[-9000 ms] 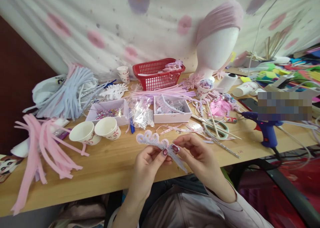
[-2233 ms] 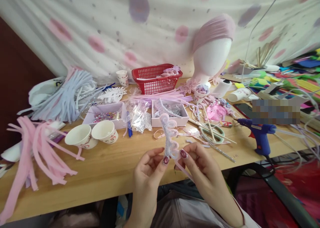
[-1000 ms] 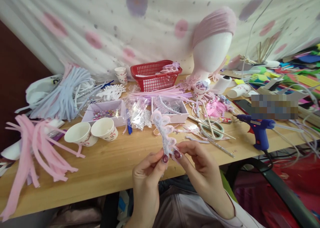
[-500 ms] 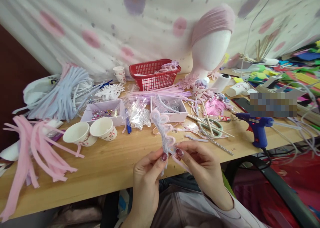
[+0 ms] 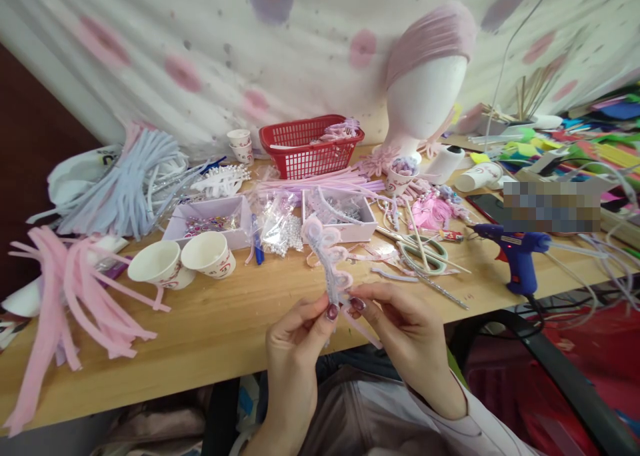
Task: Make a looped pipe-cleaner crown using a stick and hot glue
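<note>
A curved strip of fuzzy stems (image 5: 327, 259), pale blue-grey along one edge with pink scalloped loops on its right, stands up from my fingers over the table's front edge. My left hand (image 5: 297, 346) pinches its lower end between thumb and fingers. Close beside it, my right hand (image 5: 405, 336) pinches the strip's lower right side, where a loose pink stem end slants down below the fingers. The fingertips of both hands nearly meet, and they cover the strip's lowest part.
On the wooden table (image 5: 200, 336) are two paper cups (image 5: 207, 255), pink stems (image 5: 100, 303), blue stems (image 5: 125, 183), a red basket (image 5: 315, 149), bead boxes (image 5: 345, 223), scissors (image 5: 430, 256) and a blue glue gun (image 5: 520, 256). A foam head (image 5: 425, 96) stands behind.
The camera view has shifted slightly. Both hands keep their pinch on the strip, and my right fingertips have moved a little along its lower end.
</note>
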Motion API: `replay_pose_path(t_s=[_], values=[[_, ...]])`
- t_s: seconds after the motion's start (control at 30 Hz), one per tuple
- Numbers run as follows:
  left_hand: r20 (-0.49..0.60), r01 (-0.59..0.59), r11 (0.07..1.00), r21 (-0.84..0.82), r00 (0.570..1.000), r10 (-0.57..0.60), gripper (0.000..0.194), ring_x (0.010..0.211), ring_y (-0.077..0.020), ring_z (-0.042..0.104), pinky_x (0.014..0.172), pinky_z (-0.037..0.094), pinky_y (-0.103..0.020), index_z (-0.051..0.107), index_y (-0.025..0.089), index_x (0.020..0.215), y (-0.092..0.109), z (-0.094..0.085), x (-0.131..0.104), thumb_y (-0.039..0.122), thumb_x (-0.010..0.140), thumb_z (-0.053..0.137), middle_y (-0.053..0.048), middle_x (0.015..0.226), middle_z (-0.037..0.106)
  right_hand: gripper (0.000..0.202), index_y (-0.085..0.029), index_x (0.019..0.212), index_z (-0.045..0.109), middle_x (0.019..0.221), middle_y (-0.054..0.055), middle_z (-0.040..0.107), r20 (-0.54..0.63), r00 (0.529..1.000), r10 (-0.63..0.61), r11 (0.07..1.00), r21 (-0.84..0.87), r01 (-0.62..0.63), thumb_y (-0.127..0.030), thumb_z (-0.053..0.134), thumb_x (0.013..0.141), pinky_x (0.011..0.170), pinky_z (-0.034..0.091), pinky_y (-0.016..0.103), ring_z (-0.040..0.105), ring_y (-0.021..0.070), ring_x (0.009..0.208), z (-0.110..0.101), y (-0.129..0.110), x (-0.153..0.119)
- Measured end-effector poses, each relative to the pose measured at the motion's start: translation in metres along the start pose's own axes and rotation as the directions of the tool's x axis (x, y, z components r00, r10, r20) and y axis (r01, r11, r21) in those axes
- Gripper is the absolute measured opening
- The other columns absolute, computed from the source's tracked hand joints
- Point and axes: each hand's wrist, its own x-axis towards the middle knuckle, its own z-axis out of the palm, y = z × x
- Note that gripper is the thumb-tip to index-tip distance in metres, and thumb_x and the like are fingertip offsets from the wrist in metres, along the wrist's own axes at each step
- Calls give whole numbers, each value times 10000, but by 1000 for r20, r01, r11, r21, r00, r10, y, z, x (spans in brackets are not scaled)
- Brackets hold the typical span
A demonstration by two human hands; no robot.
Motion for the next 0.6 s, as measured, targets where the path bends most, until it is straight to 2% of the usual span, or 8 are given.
replay_pose_path(t_s=[0.33, 0.6], values=[[-12, 5, 1000, -1, 1000, -5, 169, 653, -100, 588, 574, 473, -178, 849, 255, 782, 0, 0, 1, 287, 636, 927, -7, 734, 702, 263, -310, 1026, 749, 923, -63, 796, 12, 1000, -7, 999, -49, 7, -94, 663, 902, 797, 564, 115, 743, 70, 825, 0, 3, -3], [13, -37, 999, 29, 999, 36, 130, 634, -85, 574, 558, 457, -168, 847, 260, 777, 0, 1, 1, 282, 666, 912, -2, 759, 698, 233, -297, 1030, 737, 937, -46, 787, 15, 999, 36, 999, -39, -35, -113, 650, 916, 815, 565, 128, 741, 80, 865, 2, 3, -3]])
